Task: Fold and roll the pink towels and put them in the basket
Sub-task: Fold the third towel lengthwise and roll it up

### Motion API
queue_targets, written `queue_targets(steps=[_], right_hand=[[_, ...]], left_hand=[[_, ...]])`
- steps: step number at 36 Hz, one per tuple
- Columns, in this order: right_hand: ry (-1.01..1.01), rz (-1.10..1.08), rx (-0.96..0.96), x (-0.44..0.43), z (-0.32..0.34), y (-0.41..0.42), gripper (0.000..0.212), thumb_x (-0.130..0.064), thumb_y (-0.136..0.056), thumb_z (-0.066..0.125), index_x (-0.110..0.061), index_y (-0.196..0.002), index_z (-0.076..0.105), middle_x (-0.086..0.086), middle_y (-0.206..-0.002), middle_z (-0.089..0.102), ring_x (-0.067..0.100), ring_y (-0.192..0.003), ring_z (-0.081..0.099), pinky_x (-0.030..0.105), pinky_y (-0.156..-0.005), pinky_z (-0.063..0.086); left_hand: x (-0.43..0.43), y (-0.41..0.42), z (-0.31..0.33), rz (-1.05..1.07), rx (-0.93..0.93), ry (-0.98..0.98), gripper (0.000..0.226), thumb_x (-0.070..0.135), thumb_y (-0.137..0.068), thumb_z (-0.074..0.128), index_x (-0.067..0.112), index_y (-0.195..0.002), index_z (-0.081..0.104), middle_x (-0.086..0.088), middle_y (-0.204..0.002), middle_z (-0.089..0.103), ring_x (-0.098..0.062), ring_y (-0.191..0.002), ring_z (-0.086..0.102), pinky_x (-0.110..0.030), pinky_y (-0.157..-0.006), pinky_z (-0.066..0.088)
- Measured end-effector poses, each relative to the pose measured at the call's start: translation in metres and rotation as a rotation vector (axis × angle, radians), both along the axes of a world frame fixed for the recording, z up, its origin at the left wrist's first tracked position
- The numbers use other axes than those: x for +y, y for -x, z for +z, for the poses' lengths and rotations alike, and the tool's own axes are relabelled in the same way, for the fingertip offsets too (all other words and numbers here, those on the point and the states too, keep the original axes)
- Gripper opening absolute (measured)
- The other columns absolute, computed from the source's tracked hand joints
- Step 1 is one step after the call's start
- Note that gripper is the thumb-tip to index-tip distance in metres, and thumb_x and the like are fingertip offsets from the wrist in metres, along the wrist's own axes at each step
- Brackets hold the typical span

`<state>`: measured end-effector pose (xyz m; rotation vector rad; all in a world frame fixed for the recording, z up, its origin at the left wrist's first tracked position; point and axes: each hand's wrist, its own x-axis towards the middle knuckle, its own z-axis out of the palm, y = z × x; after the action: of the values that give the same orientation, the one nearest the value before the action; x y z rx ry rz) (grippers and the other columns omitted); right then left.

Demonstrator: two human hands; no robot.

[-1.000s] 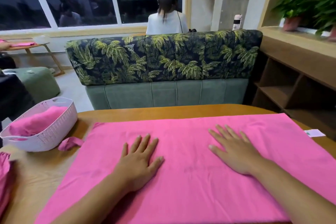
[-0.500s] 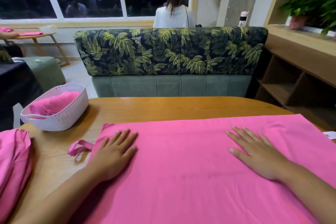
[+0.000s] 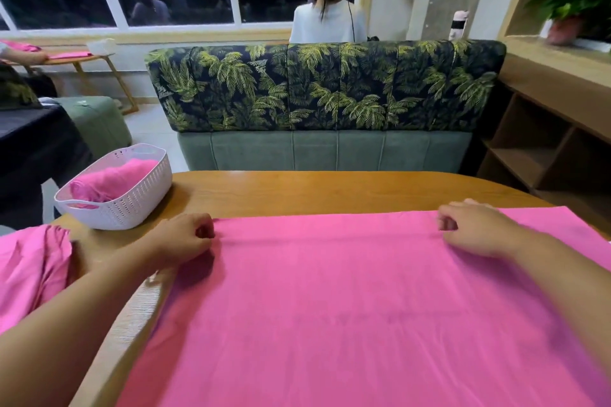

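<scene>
Pretty much the whole view is taken up by one big pink towel (image 3: pixel 347 307), spread flat over the near part of the counter (image 3: pixel 297 188), with its near edge cut off at the bottom of the frame. The counter is wooden with a rounded far edge, and bare wood can be seen beyond the towel and down the left side. Behind it a sofa (image 3: pixel 324 89) is parked with its back to the counter, palm-leaf print on top and plain green below. An open wooden shelf unit (image 3: pixel 545 142) is tucked in at the right.

Next down in size, a crumpled heap of pink cloth (image 3: pixel 29 271) is dumped at the left edge of the counter, partly out of frame. Just past it, a white perforated basket (image 3: pixel 132 205) is set on the far left corner, near the spread towel but not touching it. One rolled towel (image 3: pixel 112 178), same pink, is lying inside.

Then the hands. The left hand (image 3: pixel 178 238) is planted at the towel's far left corner, fingers curled in, with the cloth pinched against the thumb. The right hand (image 3: pixel 472 228) is placed further along that same far edge, toward the right end, fingers curled too and the edge pinched. A low ridge of cloth is raised along the far edge between the two.
</scene>
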<state>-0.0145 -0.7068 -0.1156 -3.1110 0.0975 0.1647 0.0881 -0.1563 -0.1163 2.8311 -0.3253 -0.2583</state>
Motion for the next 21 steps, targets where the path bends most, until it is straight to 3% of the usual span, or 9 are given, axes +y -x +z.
queue_targets(steps=[3, 6, 10, 13, 17, 21], right_hand=[[0.012, 0.001, 0.025, -0.006, 0.000, -0.011, 0.015, -0.036, -0.093, 0.058, -0.028, -0.080, 0.057, -0.015, -0.088, 0.058, 0.011, -0.094, 0.048, 0.034, -0.082, 0.035], [-0.039, 0.014, 0.018, -0.011, -0.001, -0.009, 0.019, -0.036, -0.093, 0.061, -0.027, -0.077, 0.057, -0.013, -0.087, 0.058, 0.005, -0.090, 0.046, 0.035, -0.082, 0.034], [-0.290, 0.001, -0.107, -0.016, -0.007, 0.006, 0.018, -0.023, -0.093, 0.062, -0.029, -0.078, 0.055, -0.008, -0.077, 0.063, 0.013, -0.083, 0.056, 0.038, -0.075, 0.044], [-0.453, -0.036, -0.181, -0.018, -0.010, 0.021, 0.023, -0.015, -0.095, 0.068, -0.035, -0.085, 0.064, -0.010, -0.082, 0.069, 0.003, -0.075, 0.062, 0.035, -0.074, 0.049], [-0.562, -0.044, -0.347, -0.013, -0.010, 0.042, 0.020, -0.018, -0.099, 0.067, -0.036, -0.104, 0.073, -0.021, -0.104, 0.071, -0.004, -0.100, 0.062, 0.026, -0.086, 0.046], [-0.610, -0.020, -0.534, -0.005, -0.006, 0.059, 0.022, -0.015, -0.101, 0.063, -0.034, -0.105, 0.073, -0.020, -0.110, 0.069, -0.002, -0.111, 0.058, 0.023, -0.094, 0.043]], left_hand=[[0.002, -0.014, -0.003, 0.061, 0.111, 0.091, 0.006, 0.021, -0.085, 0.069, 0.019, -0.080, 0.068, 0.001, -0.073, 0.071, -0.017, -0.066, 0.063, -0.028, -0.063, 0.049], [0.007, -0.012, -0.001, 0.090, 0.135, 0.208, 0.013, 0.012, -0.090, 0.066, 0.012, -0.078, 0.065, -0.002, -0.064, 0.067, -0.016, -0.056, 0.057, -0.031, -0.060, 0.046], [0.019, 0.008, 0.001, 0.118, 0.068, 0.437, 0.015, 0.009, -0.088, 0.073, 0.009, -0.081, 0.060, 0.000, -0.062, 0.059, -0.017, -0.054, 0.050, -0.028, -0.053, 0.041], [0.024, 0.025, 0.000, 0.152, 0.006, 0.631, 0.014, 0.012, -0.089, 0.079, 0.017, -0.087, 0.066, -0.001, -0.068, 0.067, -0.016, -0.058, 0.053, -0.025, -0.055, 0.044], [0.025, 0.044, 0.001, 0.266, -0.058, 0.939, 0.016, 0.009, -0.089, 0.078, 0.017, -0.098, 0.067, -0.008, -0.091, 0.077, -0.012, -0.060, 0.063, -0.025, -0.047, 0.050], [0.022, 0.063, 0.009, 0.266, -0.130, 1.102, 0.018, 0.011, -0.090, 0.076, 0.018, -0.103, 0.068, 0.000, -0.087, 0.075, -0.008, -0.055, 0.056, -0.021, -0.044, 0.045]])
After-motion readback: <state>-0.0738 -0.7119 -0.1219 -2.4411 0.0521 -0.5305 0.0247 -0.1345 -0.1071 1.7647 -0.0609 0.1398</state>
